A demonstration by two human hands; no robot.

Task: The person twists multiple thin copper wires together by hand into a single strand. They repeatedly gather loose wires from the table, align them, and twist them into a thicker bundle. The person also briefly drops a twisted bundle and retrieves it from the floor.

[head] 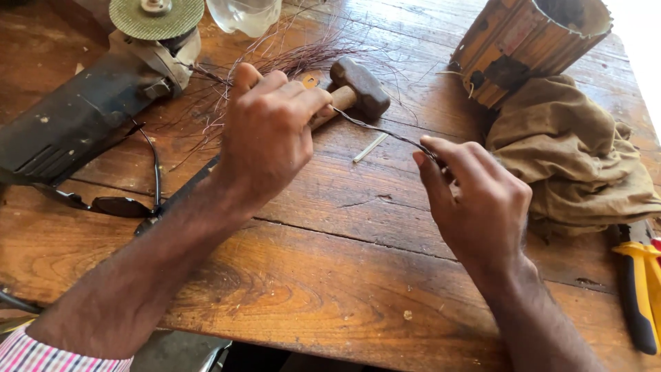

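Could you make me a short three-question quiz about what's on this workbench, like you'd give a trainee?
1. True or false: both hands pinch the thin dark wire strand.
2. Which lies under the left hand? A) wooden-handled iron mallet B) yellow-handled pliers C) crumpled khaki cloth
3. What round part tops the dark grey angle grinder?

Key: 1 true: the right hand grips its other end. 2 A. 3 A green abrasive disc.

I see no packages, signs or screens on my bench; the nearest to a label is the patchwork of orange, yellow and dark panels on the ribbed cylinder (523, 41) standing far right
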